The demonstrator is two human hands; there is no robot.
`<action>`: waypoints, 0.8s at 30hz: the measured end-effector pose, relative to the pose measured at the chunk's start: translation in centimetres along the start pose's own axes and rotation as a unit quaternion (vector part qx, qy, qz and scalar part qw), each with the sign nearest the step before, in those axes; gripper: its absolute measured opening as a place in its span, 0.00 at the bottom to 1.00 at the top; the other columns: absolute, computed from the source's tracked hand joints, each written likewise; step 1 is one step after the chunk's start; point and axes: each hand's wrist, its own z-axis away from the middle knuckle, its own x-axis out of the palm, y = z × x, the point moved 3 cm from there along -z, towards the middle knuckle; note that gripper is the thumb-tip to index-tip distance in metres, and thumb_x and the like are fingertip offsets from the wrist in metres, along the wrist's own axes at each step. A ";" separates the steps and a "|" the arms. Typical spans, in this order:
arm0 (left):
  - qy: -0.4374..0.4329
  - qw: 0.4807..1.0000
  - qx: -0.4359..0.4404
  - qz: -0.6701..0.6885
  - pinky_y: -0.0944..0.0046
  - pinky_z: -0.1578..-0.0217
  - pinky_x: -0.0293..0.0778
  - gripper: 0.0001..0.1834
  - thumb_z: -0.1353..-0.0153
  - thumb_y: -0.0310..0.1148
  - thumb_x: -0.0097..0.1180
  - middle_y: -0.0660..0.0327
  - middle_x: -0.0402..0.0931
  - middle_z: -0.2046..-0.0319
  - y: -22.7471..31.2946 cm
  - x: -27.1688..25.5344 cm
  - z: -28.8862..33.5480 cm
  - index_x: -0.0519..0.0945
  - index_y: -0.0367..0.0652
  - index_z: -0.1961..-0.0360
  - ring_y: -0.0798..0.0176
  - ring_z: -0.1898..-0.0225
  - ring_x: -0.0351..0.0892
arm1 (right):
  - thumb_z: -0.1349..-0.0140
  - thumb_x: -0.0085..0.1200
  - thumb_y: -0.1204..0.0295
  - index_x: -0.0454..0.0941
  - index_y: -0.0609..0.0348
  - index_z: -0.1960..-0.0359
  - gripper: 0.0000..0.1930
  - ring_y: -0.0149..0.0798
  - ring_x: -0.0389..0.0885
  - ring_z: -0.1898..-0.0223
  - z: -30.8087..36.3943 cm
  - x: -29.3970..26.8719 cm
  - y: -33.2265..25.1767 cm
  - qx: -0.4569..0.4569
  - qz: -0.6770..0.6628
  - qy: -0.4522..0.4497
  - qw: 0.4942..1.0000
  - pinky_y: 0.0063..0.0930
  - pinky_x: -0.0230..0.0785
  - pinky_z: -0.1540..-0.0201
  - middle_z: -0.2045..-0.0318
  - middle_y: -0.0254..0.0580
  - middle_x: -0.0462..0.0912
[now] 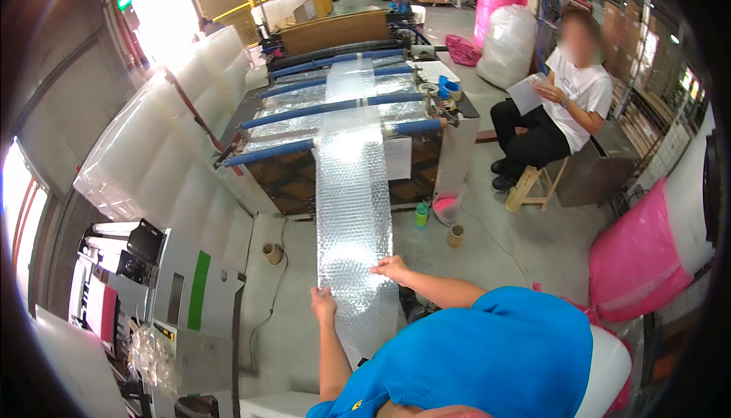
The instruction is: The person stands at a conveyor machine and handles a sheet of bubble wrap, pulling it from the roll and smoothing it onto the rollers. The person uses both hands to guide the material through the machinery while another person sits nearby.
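Note:
A long strip of clear bubble wrap [352, 220] comes down from the roller machine [301, 144] toward me. My left hand [324, 304] is closed on its left edge, fingertips up along the film. My right hand [393, 268] reaches over from the right edge, thumb and fingers pinched together at the film, a little higher than the left. Between the two hands the strip shines with glare. Its lower end runs down beside my blue shirt [472, 349], where its end is hidden.
Large wrapped bubble-wrap stacks [145, 144] line the left, with a grey machine cabinet [202, 365] nearer. A person [579, 83] sits on a wooden stool [533, 186], holding white sheets. Cardboard cores [455, 235], a green bottle [421, 215] and a loose cable [266, 307] lie about the floor.

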 end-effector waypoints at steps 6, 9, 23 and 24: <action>-0.048 0.993 0.027 0.100 0.61 0.67 0.67 0.22 0.52 0.44 0.54 0.50 0.73 0.73 -3.1 0.0 0.5 0.70 0.35 0.66 0.57 0.69 0.73 | 0.62 0.63 0.61 0.74 0.61 0.80 0.16 0.24 0.64 0.85 1.2 0.0 -1.3 0.011 0.024 -0.001 1.000 0.19 0.58 0.83 0.85 0.32 0.72; -0.153 0.986 -0.001 0.071 0.62 0.68 0.67 0.22 0.52 0.45 0.54 0.52 0.75 0.74 -5.8 1.2 0.9 0.72 0.32 0.69 0.63 0.71 0.72 | 0.62 0.63 0.61 0.74 0.59 0.83 0.15 0.24 0.65 0.86 1.1 -0.4 1.9 0.018 0.050 0.009 0.999 0.19 0.58 0.83 0.87 0.31 0.71; -0.027 0.994 0.093 0.040 0.61 0.70 0.66 0.24 0.49 0.48 0.49 0.48 0.71 0.77 0.9 5.0 -6.3 0.69 0.31 0.71 0.56 0.73 0.70 | 0.61 0.63 0.64 0.75 0.61 0.81 0.14 0.23 0.64 0.85 -10.7 -3.8 -4.3 -0.017 -0.048 0.046 0.998 0.19 0.57 0.83 0.85 0.32 0.73; -0.033 0.994 0.087 0.056 0.60 0.69 0.66 0.25 0.49 0.48 0.49 0.47 0.71 0.75 0.7 5.9 -7.7 0.69 0.31 0.70 0.55 0.72 0.70 | 0.61 0.63 0.63 0.76 0.61 0.81 0.14 0.23 0.65 0.84 -11.5 -4.0 -5.2 -0.027 -0.050 0.047 0.997 0.19 0.58 0.82 0.85 0.32 0.74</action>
